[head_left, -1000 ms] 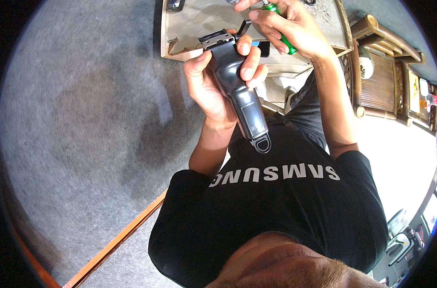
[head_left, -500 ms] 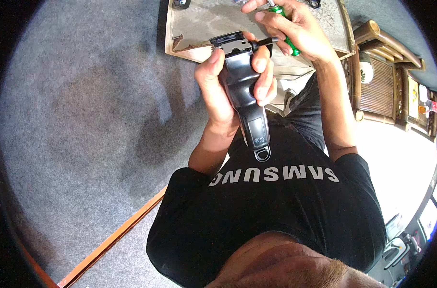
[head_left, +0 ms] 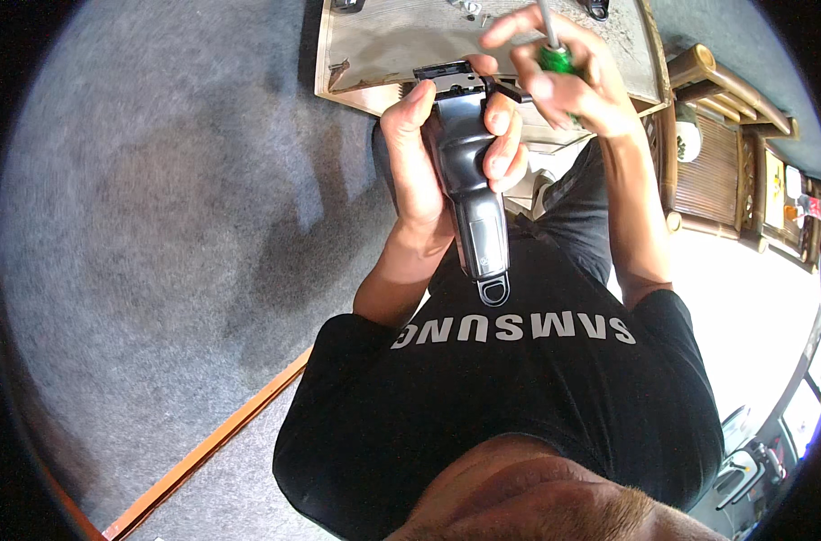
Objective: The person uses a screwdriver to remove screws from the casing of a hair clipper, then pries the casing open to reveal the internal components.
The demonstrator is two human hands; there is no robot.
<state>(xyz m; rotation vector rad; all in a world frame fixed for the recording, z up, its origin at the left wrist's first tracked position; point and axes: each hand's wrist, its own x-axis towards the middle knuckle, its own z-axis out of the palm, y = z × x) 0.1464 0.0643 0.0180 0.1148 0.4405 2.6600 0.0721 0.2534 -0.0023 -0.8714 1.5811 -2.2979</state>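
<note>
A black hair clipper (head_left: 474,212) is gripped in my left hand (head_left: 409,158), held upright before my chest with the metal blade (head_left: 447,77) at the top and the hanging loop down. A black side lever (head_left: 511,93) sticks out to the right of the blade. My right hand (head_left: 600,104), partly blurred, holds a screwdriver with a green handle (head_left: 557,59) just right of and above the clipper head, its metal shaft pointing up.
Beyond my hands stands a pale wooden table (head_left: 374,45) with small parts (head_left: 474,18) and a black piece (head_left: 598,9) on it. Bamboo chairs (head_left: 713,167) are at the right, grey carpet (head_left: 158,270) at the left. A screen (head_left: 801,415) shows at lower right.
My left hand and the clipper have shifted right, and the clipper has turned more upright. The screwdriver has moved slightly right and down, its shaft tilted more upright as my right fingers shift.
</note>
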